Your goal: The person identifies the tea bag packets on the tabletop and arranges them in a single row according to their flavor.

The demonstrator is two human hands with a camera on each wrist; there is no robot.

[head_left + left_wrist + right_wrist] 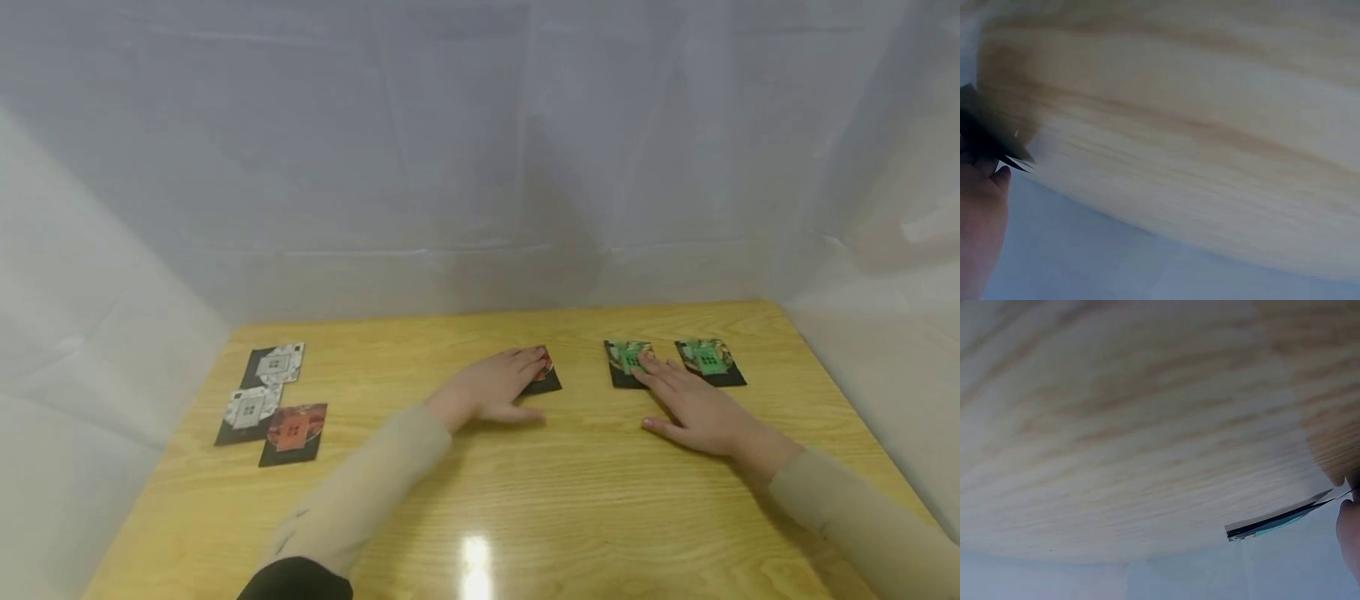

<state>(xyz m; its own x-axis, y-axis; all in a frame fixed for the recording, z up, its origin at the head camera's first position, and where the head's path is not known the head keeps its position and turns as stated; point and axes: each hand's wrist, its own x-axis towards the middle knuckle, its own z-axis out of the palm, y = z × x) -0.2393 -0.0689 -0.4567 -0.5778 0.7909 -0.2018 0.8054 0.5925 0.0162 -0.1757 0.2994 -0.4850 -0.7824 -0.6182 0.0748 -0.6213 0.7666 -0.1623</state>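
My left hand point(501, 387) lies over a black-and-red flat packet point(546, 382), its fingers extended across the top and covering most of the print. In the left wrist view, the dark edge of a packet point(991, 134) shows against that hand's fingers. To the right, my right hand point(693, 408) reaches forward with outstretched fingers, the tips touching a black-and-green packet point(624, 357). A second green packet point(708, 358) lies just beyond its knuckles, apart from the first. The right wrist view catches a green-edged packet point(1272, 524) nearly edge-on beside the fingers.
At the table's left lie two black packets with white print, one farther back point(279, 363) and one nearer point(247, 410), plus a red one point(294, 433); they overlap or touch. White sheeting point(480, 167) rises behind the wooden table point(555, 500) and along both sides.
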